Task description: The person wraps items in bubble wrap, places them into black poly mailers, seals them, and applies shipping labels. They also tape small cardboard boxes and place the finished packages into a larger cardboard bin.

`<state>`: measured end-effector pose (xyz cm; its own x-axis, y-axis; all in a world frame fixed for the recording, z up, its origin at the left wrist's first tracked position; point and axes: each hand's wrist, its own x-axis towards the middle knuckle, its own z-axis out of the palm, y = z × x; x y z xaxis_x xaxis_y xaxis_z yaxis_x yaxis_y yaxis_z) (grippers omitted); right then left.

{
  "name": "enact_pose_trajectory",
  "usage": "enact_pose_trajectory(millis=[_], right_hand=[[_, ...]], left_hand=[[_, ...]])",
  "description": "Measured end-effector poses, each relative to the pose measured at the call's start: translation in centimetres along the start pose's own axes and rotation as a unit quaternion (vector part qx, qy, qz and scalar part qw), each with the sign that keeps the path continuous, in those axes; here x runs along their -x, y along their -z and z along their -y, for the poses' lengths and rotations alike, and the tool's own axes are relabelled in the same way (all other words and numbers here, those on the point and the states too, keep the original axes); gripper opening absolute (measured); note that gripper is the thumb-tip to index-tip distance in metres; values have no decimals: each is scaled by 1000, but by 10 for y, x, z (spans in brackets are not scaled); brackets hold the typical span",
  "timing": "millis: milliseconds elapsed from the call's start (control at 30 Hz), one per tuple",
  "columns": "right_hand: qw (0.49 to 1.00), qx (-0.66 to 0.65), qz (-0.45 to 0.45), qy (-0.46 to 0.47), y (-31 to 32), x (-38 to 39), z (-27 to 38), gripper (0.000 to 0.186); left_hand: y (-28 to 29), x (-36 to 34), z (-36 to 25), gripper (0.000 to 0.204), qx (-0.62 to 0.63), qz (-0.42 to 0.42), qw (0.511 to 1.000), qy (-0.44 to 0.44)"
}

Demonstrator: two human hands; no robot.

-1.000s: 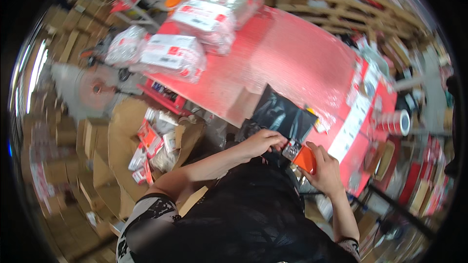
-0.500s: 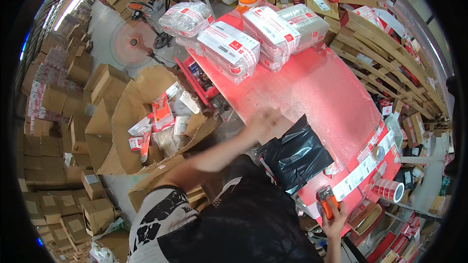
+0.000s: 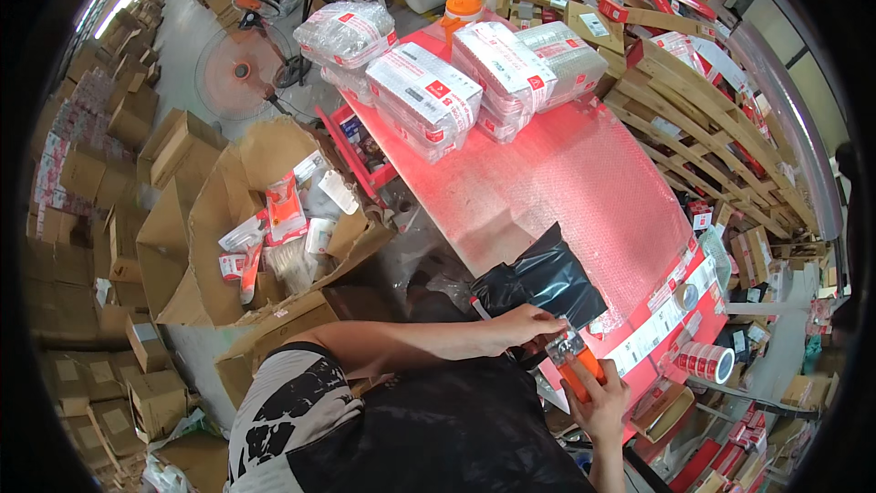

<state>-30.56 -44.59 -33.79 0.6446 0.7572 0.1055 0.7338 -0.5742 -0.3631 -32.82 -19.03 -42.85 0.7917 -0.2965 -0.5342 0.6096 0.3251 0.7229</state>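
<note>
My right hand point(image 3: 602, 403) grips an orange hand-held tool point(image 3: 581, 376) that looks like a tape dispenser, with a greyish, partly clear head. My left hand point(image 3: 529, 325) reaches across to that head, its fingertips pinched there; what they hold, if anything, is too small to make out. Just beyond both hands a shiny black plastic bag point(image 3: 552, 276) lies on the red table point(image 3: 456, 187), its near part behind my left hand.
Bubble-wrapped packages point(image 3: 424, 96) are stacked at the table's far end, beside an orange-lidded container point(image 3: 464, 7). Bubble wrap point(image 3: 607, 192) covers the right side. A label strip point(image 3: 652, 338) and tape rolls point(image 3: 707, 361) lie along the right edge. A large open carton point(image 3: 205, 246) stands left.
My left hand has come back from over the table, toward me and right, to the orange tool. My right hand has brought the tool slightly left and upward in view.
</note>
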Motion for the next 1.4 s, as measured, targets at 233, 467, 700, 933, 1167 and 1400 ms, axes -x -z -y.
enact_pose_trajectory(millis=[233,467,700,933,1167,1400], right_hand=[[999,-2,-36,10,-10,63,-55,61],[998,-27,55,-8,-156,26,-116,58],[999,-35,31,14,-131,-17,-80,57],[993,31,111,39,-87,-199,23,43],[984,54,158,55,-100,-244,39,40],[991,11,123,54,-84,-197,23,46]], left_hand=[[141,-14,-78,30,-330,-103,916,-201],[195,-138,105,48,-630,-377,577,-357],[182,-106,54,97,-289,-104,941,-143],[188,14,-66,113,-448,-370,782,-224],[105,12,22,147,-470,-445,731,-216],[108,-13,29,127,-525,-511,659,-171]])
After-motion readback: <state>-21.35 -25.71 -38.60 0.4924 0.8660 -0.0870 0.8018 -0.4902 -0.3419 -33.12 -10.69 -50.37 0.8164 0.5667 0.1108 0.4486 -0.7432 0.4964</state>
